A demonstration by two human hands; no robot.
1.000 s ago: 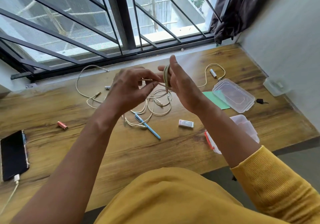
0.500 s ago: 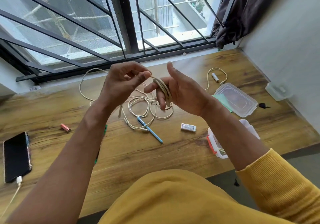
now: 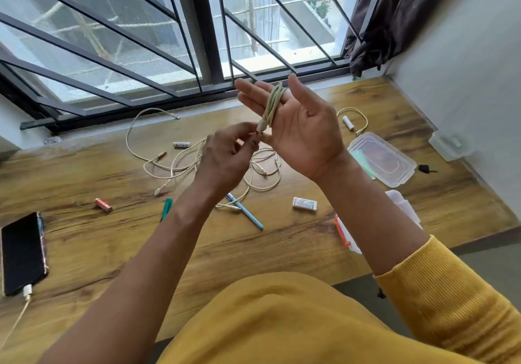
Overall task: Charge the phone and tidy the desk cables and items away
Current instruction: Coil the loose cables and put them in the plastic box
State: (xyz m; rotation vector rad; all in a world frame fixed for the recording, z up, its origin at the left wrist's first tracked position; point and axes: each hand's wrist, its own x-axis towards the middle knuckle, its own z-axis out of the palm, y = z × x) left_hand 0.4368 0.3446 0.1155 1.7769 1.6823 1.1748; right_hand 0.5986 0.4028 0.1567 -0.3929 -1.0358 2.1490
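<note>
Step in hand, as judged: coiling one loose cable for storage; the black slab phone (image 3: pixel 22 252), near the left edge of the wooden worktop (image 3: pixel 112 245), already has a white charging plug in its near end.

The pale beige cable coil (image 3: pixel 273 103) is wound round the straight, spread fingers of the right hand (image 3: pixel 296 127), held palm-up above the middle of the worktop. That grip is open; the coil is carried, not clenched.

The coil's long axis runs from the window side down toward the near edge, its free end hanging lowest. That end is pinched by the left hand (image 3: pixel 228 158).

Next move, as judged: tuck the end round the turns, slip the coil off, place it in the clear plastic box (image 3: pixel 403 208) at the right edge.

Other beige cables (image 3: pixel 180 163) lie loose mid-worktop.
</note>
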